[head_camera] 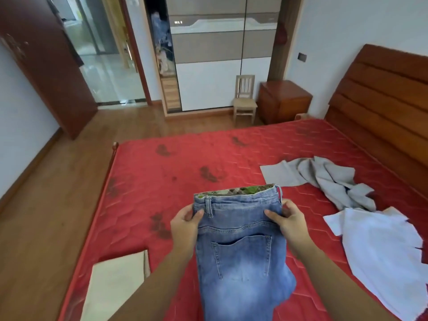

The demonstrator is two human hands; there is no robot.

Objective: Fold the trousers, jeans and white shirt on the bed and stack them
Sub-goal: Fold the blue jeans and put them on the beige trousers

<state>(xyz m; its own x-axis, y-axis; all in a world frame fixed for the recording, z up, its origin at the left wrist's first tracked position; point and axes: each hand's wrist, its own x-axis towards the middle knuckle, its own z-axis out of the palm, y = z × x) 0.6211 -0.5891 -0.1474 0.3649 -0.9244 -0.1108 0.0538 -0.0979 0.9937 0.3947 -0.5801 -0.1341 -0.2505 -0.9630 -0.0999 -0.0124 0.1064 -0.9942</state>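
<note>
small wooden chair (245,99), bedside cabinet (283,101), wardrobe (220,54)

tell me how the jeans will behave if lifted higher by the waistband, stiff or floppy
Probably floppy: the jeans already hang limp below the left hand and right hand. The denim looks thick, so likely fairly heavy for their size. It seems unlikely to slip, since each grip pinches the waistband firmly.

Beyond the jeans (240,251) you have bare bed (173,167) ahead and to your left. On your right, the grey trousers (328,179) and white shirt (379,251) crowd the mattress; a beige cloth (115,286) fills the near-left corner.
</note>
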